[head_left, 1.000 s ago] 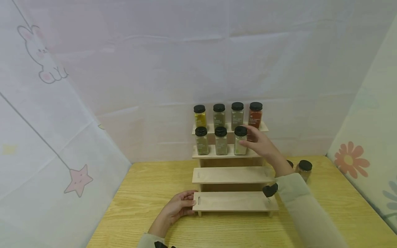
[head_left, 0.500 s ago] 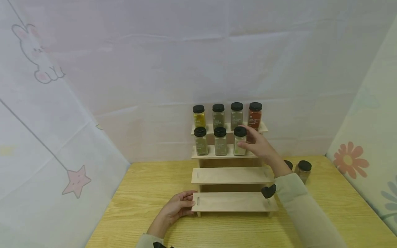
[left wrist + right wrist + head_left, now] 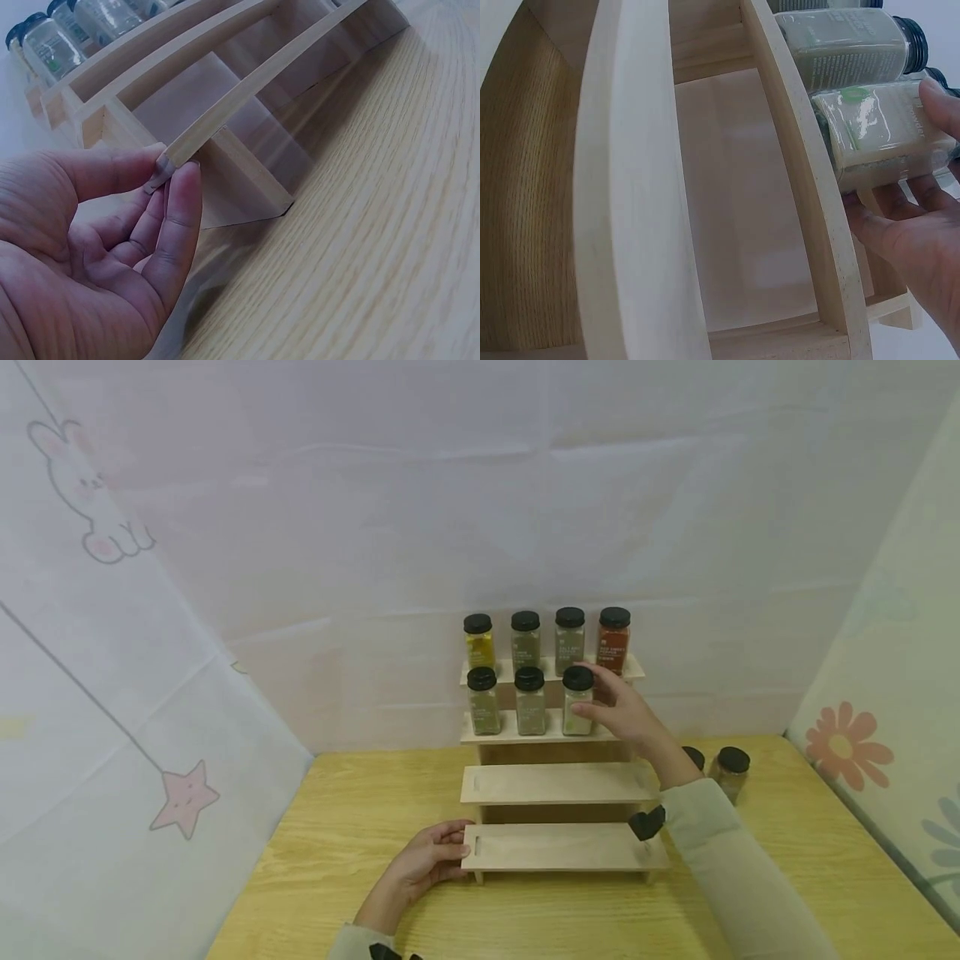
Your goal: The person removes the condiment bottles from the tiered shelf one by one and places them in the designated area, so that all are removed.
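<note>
The right hand [image 3: 626, 714] is reaching to the second shelf from the top of the rack [image 3: 558, 785] and is holding the rightmost jar [image 3: 578, 703] there. Its fingers [image 3: 939, 99] and thumb are lying around the jar's side, so the hand is gripping this jar. The jar is standing upright on the shelf, just beside two other jars [image 3: 507, 702] on the same shelf. Four jars [image 3: 546, 640] are standing in a row on the top shelf, the right one with red content.

The left hand [image 3: 423, 868] is resting on the table [image 3: 345, 835] and is pinching the left end of the lowest shelf [image 3: 562, 847] between thumb and fingers [image 3: 178, 217].

Two more jars [image 3: 722, 767] are standing on the table, to the right of the rack, partly hidden by the right arm.
</note>
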Demonstrator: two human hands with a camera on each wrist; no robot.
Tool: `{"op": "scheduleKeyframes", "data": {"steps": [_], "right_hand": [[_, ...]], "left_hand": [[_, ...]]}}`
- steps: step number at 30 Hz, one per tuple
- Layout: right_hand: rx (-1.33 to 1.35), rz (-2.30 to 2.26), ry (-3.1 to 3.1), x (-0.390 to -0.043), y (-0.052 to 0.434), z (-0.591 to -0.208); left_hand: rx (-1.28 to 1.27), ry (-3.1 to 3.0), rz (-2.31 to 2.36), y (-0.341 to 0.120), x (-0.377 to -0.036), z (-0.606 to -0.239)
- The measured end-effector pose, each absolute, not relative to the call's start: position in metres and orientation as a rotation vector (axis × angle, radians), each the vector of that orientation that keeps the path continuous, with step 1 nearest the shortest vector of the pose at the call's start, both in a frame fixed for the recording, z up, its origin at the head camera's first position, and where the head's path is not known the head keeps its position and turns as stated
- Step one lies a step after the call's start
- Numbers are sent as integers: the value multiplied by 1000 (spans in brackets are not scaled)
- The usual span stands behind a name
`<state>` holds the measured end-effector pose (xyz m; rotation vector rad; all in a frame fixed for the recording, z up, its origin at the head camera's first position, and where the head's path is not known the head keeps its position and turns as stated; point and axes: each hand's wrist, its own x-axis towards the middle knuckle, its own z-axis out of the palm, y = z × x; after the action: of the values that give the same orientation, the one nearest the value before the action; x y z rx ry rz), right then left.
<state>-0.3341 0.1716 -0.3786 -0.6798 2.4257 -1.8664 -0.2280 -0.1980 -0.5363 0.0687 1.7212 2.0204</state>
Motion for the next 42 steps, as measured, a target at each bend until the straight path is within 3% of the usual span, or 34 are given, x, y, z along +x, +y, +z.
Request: {"op": "scheduleKeyframes", "data": {"steps": [15, 42], "right_hand": [[-719, -1854, 2510, -323, 176, -374], [-656, -1725, 2645, -284, 248, -368]], "left_hand": [[79, 1728, 2017, -200, -227, -536], [68, 1746, 2003, -199, -228, -533]]}}
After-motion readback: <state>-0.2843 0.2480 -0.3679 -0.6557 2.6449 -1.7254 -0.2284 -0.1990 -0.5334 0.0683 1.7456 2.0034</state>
